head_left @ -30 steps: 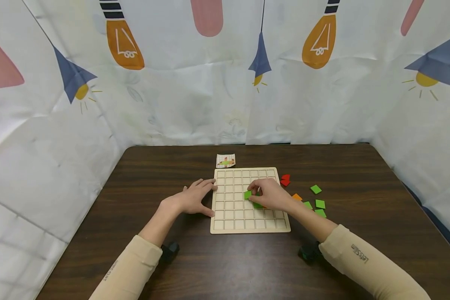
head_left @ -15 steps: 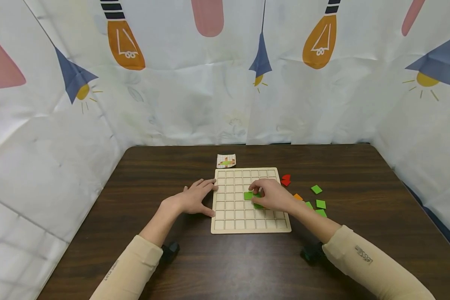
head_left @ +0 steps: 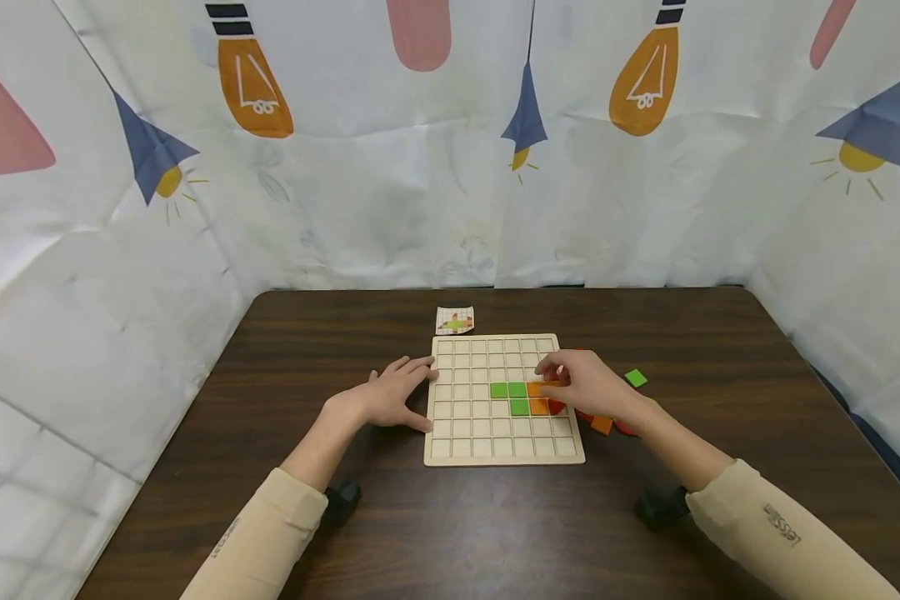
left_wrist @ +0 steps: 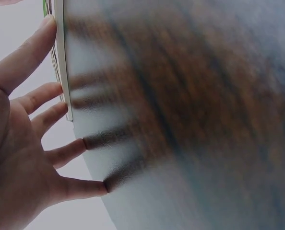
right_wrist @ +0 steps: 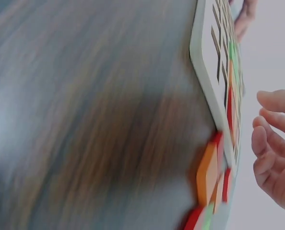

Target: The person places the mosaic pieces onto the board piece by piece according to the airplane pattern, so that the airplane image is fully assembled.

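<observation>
A pale wooden grid board [head_left: 457, 433] lies on the table. Green tiles [head_left: 498, 390] sit in its middle squares, beside orange tiles [head_left: 538, 407] and a red tile [head_left: 557, 407] toward the right side. My left hand [head_left: 390, 396] spreads its fingers along the board's left edge; in the left wrist view the thumb [left_wrist: 41, 40] and some fingertips touch that edge. Over the board's right side hovers my right hand [head_left: 588, 383], fingers loosely bent. In the right wrist view no tile shows between those fingers [right_wrist: 277, 101]. The hand hides part of the right-hand squares.
Loose tiles lie right of the board, among them an orange one [head_left: 602, 426], a red one [head_left: 626, 428] and a green one [head_left: 636, 378]. A small pattern card [head_left: 454, 321] rests behind the board. A printed curtain [head_left: 390, 192] hangs behind the table.
My right hand has left the leftmost green tile, which stays in its square, and moved right. Orange and red tiles it covered now show. The left hand has kept its place.
</observation>
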`<state>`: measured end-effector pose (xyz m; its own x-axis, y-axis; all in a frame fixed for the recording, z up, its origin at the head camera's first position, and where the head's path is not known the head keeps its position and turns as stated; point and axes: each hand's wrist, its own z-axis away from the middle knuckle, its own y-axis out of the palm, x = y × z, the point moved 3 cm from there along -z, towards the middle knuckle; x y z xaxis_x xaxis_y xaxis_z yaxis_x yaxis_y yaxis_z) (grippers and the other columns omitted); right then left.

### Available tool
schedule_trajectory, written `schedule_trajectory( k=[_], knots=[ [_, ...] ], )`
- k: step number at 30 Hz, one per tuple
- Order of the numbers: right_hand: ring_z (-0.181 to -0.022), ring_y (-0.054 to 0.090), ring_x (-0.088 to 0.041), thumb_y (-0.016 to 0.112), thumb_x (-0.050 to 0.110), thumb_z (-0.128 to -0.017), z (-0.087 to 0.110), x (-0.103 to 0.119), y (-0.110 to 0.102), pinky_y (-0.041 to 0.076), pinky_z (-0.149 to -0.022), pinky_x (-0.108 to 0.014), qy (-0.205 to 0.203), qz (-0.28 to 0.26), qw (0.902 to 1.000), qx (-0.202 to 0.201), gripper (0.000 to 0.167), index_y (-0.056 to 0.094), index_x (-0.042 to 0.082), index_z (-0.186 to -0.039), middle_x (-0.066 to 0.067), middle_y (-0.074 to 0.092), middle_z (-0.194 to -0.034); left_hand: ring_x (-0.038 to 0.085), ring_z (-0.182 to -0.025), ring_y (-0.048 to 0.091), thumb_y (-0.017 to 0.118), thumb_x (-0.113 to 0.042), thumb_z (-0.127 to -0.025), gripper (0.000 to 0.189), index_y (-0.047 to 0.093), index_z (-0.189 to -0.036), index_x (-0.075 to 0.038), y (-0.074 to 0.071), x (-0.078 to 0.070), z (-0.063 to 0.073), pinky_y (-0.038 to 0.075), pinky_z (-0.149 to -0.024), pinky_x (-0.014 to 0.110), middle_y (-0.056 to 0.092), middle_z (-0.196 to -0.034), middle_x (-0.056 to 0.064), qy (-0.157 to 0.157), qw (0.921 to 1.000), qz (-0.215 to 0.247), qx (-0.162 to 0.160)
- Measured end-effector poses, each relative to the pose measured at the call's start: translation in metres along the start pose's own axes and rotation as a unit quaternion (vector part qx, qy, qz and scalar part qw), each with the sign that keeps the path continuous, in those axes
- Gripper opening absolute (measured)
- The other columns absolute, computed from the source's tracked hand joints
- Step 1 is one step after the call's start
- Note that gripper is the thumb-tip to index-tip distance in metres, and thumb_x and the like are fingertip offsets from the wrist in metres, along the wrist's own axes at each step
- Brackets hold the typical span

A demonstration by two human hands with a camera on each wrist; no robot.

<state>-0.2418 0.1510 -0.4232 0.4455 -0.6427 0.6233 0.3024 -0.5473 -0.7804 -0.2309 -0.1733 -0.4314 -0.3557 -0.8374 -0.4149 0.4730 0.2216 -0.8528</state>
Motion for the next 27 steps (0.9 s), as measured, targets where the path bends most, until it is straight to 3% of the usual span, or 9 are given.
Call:
schedule_trajectory(
  k=[5, 19, 27],
  knots=[
    [-0.07, 0.055, -0.016, 0.075, 0.012, -0.094, 0.014, -0.018, -0.016, 0.049, -0.063, -0.031, 0.024, -0.004, 0.9997, -0.003, 0.022, 0.071, 0.002, -0.114, 0.002, 0.065, -0.092, 0.04, -0.155, 0.005, 0.08, -0.043, -0.091, 0.083, 0.04, -0.158, -0.014, -0.001, -0.001, 0.002, 0.009, -0.112, 0.077, 0.013, -0.171, 0.006, -0.002, 1.0, 0.001, 0.006],
    [-0.084, 0.064, -0.017, 0.074, 0.015, -0.096, 0.044, -0.071, -0.055, 0.054, -0.069, -0.032, 0.079, 0.009, 0.9963, -0.031, 0.024, 0.071, 0.001, -0.116, -0.001, 0.067, -0.097, 0.039, -0.156, 0.001, 0.075, -0.046, -0.094, 0.085, 0.034, -0.162, -0.015, -0.001, -0.002, 0.003, 0.005, -0.113, 0.076, 0.007, -0.172, 0.005, -0.004, 0.9996, -0.012, 0.024],
    [-0.082, 0.062, -0.018, 0.069, 0.008, -0.098, 0.057, -0.087, -0.07, 0.052, -0.067, -0.032, 0.097, 0.012, 0.9946, -0.035, 0.022, 0.07, -0.001, -0.118, -0.004, 0.065, -0.097, 0.039, -0.156, 0.0, 0.073, -0.047, -0.095, 0.086, 0.031, -0.163, -0.015, 0.0, -0.001, 0.004, 0.004, -0.112, 0.077, 0.005, -0.172, 0.006, -0.001, 0.9993, -0.014, 0.034]
  ],
)
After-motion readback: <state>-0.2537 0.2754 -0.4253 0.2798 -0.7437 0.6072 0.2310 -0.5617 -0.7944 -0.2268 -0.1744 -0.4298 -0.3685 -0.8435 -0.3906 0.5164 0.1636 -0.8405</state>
